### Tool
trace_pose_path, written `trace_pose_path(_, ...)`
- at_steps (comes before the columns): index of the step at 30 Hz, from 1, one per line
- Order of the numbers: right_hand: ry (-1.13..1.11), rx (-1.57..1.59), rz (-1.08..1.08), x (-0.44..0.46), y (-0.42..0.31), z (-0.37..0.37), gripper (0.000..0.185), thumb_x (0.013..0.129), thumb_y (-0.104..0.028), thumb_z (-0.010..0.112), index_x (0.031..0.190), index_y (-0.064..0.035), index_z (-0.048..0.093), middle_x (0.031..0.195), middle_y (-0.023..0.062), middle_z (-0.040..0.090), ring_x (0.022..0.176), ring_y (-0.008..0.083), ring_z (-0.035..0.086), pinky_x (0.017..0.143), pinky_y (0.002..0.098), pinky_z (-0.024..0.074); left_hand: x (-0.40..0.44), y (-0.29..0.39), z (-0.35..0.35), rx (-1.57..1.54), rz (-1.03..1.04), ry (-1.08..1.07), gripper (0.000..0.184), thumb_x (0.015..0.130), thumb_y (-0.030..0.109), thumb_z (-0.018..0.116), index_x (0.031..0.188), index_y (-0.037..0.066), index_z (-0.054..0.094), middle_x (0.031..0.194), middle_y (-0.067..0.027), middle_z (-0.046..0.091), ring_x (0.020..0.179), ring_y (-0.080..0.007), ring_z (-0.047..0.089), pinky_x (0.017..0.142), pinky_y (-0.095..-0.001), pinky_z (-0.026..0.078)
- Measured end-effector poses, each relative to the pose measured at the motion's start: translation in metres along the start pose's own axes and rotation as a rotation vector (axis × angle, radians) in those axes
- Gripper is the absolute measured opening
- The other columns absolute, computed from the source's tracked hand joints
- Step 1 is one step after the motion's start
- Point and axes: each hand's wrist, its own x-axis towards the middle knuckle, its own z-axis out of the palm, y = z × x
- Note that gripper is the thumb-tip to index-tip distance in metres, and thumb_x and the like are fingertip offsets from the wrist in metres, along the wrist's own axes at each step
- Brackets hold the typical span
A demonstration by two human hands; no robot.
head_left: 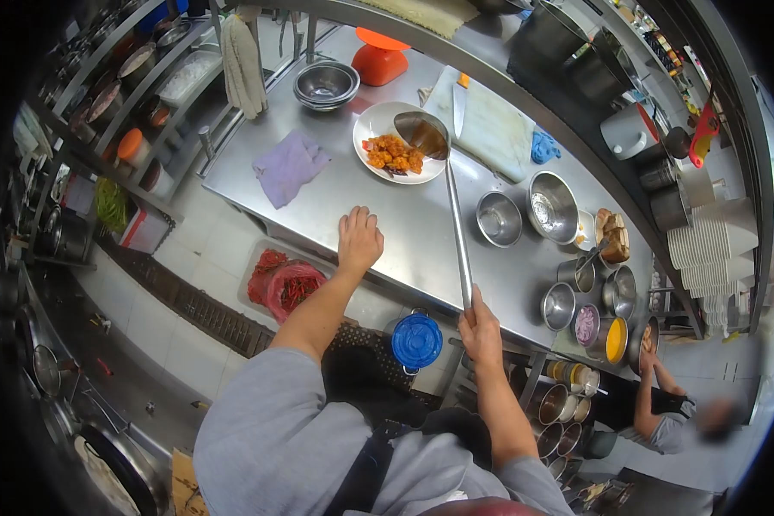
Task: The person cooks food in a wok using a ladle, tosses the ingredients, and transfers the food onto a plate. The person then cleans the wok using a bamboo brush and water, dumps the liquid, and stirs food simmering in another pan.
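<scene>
My right hand (pixel 482 327) is wrapped round the handle end of a long metal ladle (pixel 457 219). The ladle's bowl is tilted over the right side of a white plate (pixel 375 120), with brown sauce in it. On the plate lies a heap of orange-brown fried pieces with some red bits (pixel 391 155). My left hand (pixel 360 239) rests at the front edge of the steel counter (pixel 413 249), its fingers stretched forward and holding nothing. A crumpled purple cloth (pixel 290 168) lies to its left.
A cutting board (pixel 490 129) with a knife (pixel 459 107), stacked steel bowls (pixel 326 83) and an orange scale (pixel 379 64) stand behind. Several steel bowls (pixel 552 206) line the right. Below are a blue-lidded pot (pixel 417 341) and red chillies (pixel 297 288). A co-worker (pixel 662 421) is at right.
</scene>
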Motion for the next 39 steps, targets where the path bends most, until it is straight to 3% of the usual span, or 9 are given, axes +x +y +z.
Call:
trace_pose_path(4,-0.003,0.062,0.039,-0.004,0.016,0.010,0.061,0.078,-0.002,0.060,0.136,-0.0019,0.042,0.087,0.0205,0.060,0.075,0.0334,0.060,0.073,0.0374,0.0487,-0.001,0.000,0.001,0.021,0.020,0.042,0.033,0.078,0.018,0.056,0.107,0.002,0.057,0.121,-0.0155,0.051,0.122,-0.0303,0.042,0.101,-0.0487,0.030)
trace_pose_path(5,-0.015,0.151,0.052,-0.003,0.012,0.009,0.062,0.077,-0.002,0.061,0.137,-0.0011,0.041,0.086,0.0205,0.060,0.071,0.0271,0.061,0.073,0.0348,0.0498,0.000,0.001,0.002,0.037,0.014,0.032,0.035,0.078,0.018,0.056,0.109,0.002,0.057,0.122,-0.0158,0.052,0.122,-0.0304,0.042,0.101,-0.0487,0.031)
trace_pose_path(7,-0.058,0.263,0.124,0.000,0.007,0.014,0.063,0.078,-0.002,0.061,0.138,-0.0002,0.040,0.080,0.0174,0.060,0.062,0.0188,0.060,0.061,0.0318,0.0502,-0.001,0.002,0.002,0.048,0.038,0.041,0.033,0.077,0.018,0.056,0.107,0.003,0.056,0.121,-0.0150,0.052,0.121,-0.0302,0.042,0.100,-0.0487,0.032)
trace_pose_path(9,-0.156,0.610,0.329,0.004,-0.017,0.008,0.064,0.079,-0.001,0.060,0.139,0.0013,0.038,0.076,0.0122,0.058,0.055,0.0133,0.056,0.048,0.0285,0.0461,-0.001,0.003,0.001,0.058,0.054,0.071,0.028,0.077,0.017,0.056,0.102,0.003,0.055,0.120,-0.0151,0.051,0.119,-0.0303,0.043,0.099,-0.0482,0.032)
trace_pose_path(10,-0.155,0.799,0.353,0.005,-0.030,0.005,0.067,0.079,0.000,0.060,0.140,0.0049,0.033,0.075,0.0084,0.057,0.051,0.0122,0.053,0.039,0.0256,0.0409,-0.001,0.004,0.000,0.057,0.066,0.085,0.027,0.077,0.016,0.056,0.101,0.003,0.055,0.118,-0.0149,0.051,0.118,-0.0306,0.043,0.098,-0.0482,0.033)
trace_pose_path(11,-0.142,0.808,0.335,0.005,-0.036,0.000,0.067,0.079,0.000,0.060,0.140,0.0049,0.033,0.075,0.0084,0.057,0.051,0.0122,0.053,0.039,0.0256,0.0409,0.000,0.005,-0.002,0.053,0.073,0.093,0.026,0.077,0.016,0.057,0.099,0.003,0.055,0.117,-0.0148,0.051,0.117,-0.0308,0.043,0.098,-0.0482,0.033)
trace_pose_path(13,-0.155,1.136,0.444,0.002,-0.043,-0.007,0.062,0.078,0.001,0.061,0.135,0.0049,0.038,0.075,0.0070,0.055,0.052,0.0148,0.054,0.040,0.0262,0.0435,0.001,0.005,-0.004,0.049,0.076,0.091,0.025,0.076,0.015,0.057,0.098,0.003,0.055,0.116,-0.0148,0.051,0.116,-0.0309,0.044,0.097,-0.0481,0.033)
trace_pose_path(17,-0.177,1.351,0.479,-0.008,-0.046,-0.029,0.055,0.077,0.000,0.059,0.129,0.0061,0.043,0.078,0.0100,0.055,0.051,0.0156,0.053,0.038,0.0252,0.0422,0.002,0.009,-0.006,0.029,0.071,0.074,0.024,0.075,0.014,0.057,0.096,0.003,0.055,0.113,-0.0149,0.051,0.115,-0.0307,0.044,0.095,-0.0475,0.034)
trace_pose_path(39,-0.185,1.270,0.487,-0.005,-0.047,-0.034,0.061,0.074,0.002,0.060,0.130,0.0079,0.039,0.079,0.0146,0.055,0.046,0.0181,0.052,0.036,0.0272,0.0395,0.002,0.006,-0.007,0.024,0.041,0.039,0.026,0.076,0.013,0.057,0.098,0.002,0.054,0.117,-0.0157,0.050,0.117,-0.0317,0.043,0.096,-0.0490,0.034)
